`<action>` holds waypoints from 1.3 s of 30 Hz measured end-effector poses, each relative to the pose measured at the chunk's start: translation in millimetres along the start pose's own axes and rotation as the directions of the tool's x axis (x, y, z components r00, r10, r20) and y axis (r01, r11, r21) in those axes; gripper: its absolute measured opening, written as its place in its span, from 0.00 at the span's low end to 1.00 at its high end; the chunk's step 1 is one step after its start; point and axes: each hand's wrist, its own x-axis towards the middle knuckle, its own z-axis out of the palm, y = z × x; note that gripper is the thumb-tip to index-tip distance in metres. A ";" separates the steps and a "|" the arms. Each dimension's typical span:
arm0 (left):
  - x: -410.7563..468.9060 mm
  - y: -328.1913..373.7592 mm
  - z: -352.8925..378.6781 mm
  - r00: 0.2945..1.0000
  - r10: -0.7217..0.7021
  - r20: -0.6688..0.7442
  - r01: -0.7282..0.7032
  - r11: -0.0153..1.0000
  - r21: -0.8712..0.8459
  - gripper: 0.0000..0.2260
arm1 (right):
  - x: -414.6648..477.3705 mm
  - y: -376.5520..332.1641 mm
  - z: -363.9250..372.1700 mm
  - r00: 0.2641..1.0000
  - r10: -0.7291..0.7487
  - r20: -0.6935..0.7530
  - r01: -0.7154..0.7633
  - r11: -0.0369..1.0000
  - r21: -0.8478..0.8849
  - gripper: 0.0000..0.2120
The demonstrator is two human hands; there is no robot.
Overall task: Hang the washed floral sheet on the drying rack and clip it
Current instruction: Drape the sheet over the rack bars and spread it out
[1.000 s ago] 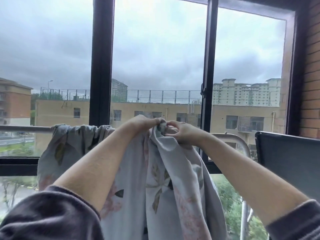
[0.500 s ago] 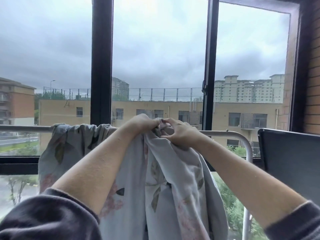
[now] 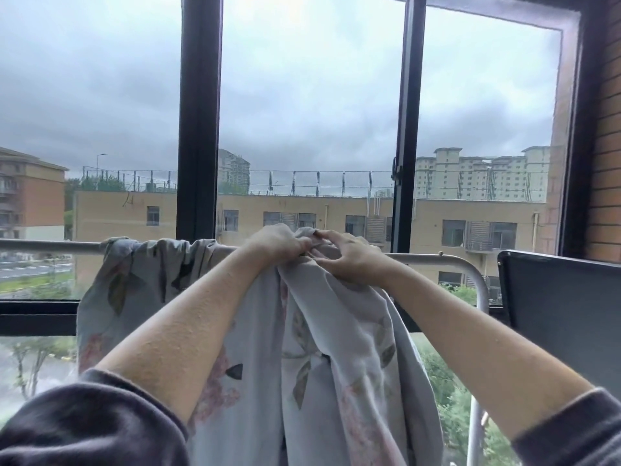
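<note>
Dark sleeves [image 3: 84,422] pushed back, the left hand [image 3: 277,242] and right hand [image 3: 349,260] both clutch the bunched floral sheet [image 3: 319,364] at the drying rack [image 3: 437,260] rail (partly draped), apparently to spread it before the window [image 3: 200,112].

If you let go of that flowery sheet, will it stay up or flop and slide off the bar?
Probably floppy: the floral sheet hangs in soft folds and bunches where the left hand and right hand grip it. It may slide, since much cloth hangs on the near side of the smooth rack rail and no clip shows.
</note>
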 end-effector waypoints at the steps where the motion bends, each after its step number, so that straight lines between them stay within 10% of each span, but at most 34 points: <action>1: 0.8 -2.9 -0.3 1.000 0.013 -0.013 -0.013 1.000 0.001 0.16 | -1.5 2.1 -2.8 0.999 -0.040 0.020 0.037 0.992 0.123 0.34; 4: 1.9 -12.3 -4.5 0.995 0.056 -0.082 -0.056 0.998 0.004 0.07 | -1.6 15.3 -12.1 0.997 0.035 -0.075 -0.012 0.956 0.294 0.19; 11: 8.8 -29.9 -9.8 0.946 -0.071 -0.317 0.011 0.982 -0.189 0.12 | 9.6 23.4 -21.9 0.979 0.166 0.115 -0.170 0.985 0.021 0.29; 22: 7.2 -36.6 -2.8 0.939 -0.002 -0.344 -0.048 0.989 -0.137 0.11 | 8.7 1.6 -18.7 0.914 -0.087 -0.396 -0.127 0.865 -0.485 0.11; 28: 16.6 -36.8 3.4 0.953 0.034 -0.302 -0.047 0.998 -0.035 0.10 | 18.2 47.8 -68.1 0.777 0.356 -0.519 -0.318 0.934 0.164 0.13; 32: 20.8 -27.4 14.2 0.953 0.058 -0.297 -0.034 0.996 0.087 0.15 | 28.0 82.8 -72.4 0.659 0.710 -0.248 -0.282 0.539 0.794 0.13; 36: 21.0 -36.8 18.8 0.941 0.096 -0.324 -0.025 0.976 0.218 0.18 | 18.2 128.7 -80.2 0.484 0.854 -0.189 -0.347 0.386 0.855 0.12; 39: 22.3 -39.5 20.3 0.935 0.134 -0.330 -0.031 0.954 0.299 0.19 | 12.1 148.0 -80.8 0.495 0.834 -0.243 -0.491 0.499 0.714 0.19</action>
